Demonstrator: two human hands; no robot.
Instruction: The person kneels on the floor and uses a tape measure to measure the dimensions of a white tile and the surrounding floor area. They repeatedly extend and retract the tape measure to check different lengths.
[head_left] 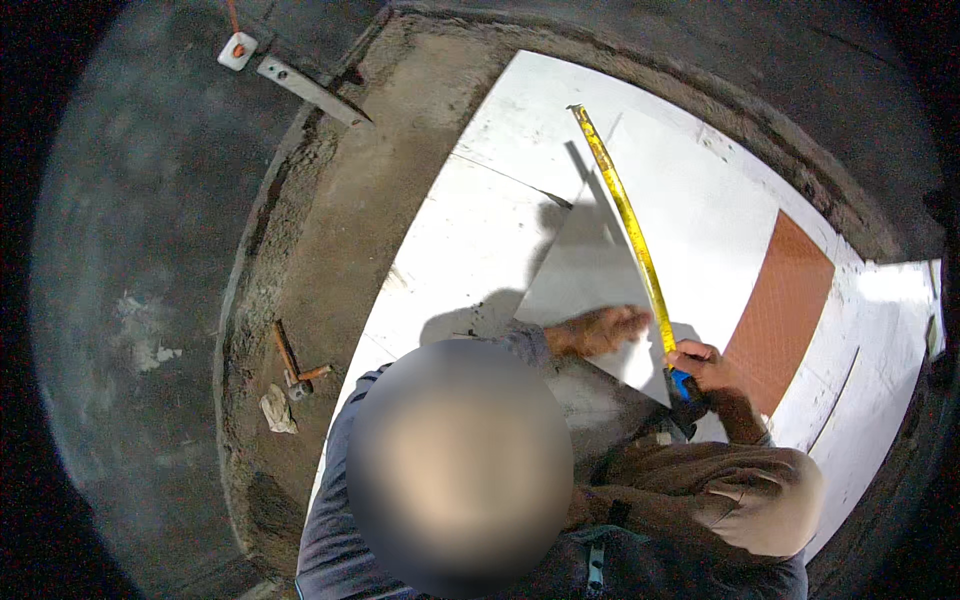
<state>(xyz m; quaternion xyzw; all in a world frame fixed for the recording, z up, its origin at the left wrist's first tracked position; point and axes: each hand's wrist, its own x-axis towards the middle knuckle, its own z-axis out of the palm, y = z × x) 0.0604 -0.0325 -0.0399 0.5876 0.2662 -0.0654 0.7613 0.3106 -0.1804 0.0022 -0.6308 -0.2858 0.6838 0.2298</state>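
My right hand (702,366) is closed around a tape measure, whose blue and black case (684,387) shows below the fingers. Its yellow blade (632,228) runs out away from me over the white tiles, with the hooked end at the far side. Beside the blade, my left hand (603,331) holds nothing visible; its slightly blurred fingers are stretched toward the tape. Under and beyond the left hand lies a grey piece with a pointed, triangular outline (585,265). Part of it is hidden by the forearm.
White tiles (450,225) cover the middle, with a red-brown tile (785,310) at right. Bare rough ground (340,220) borders them at left, holding a hammer (290,365) and a crumpled white item (278,410). A flat bar (310,90) and a white block with orange cord (237,51) lie far left.
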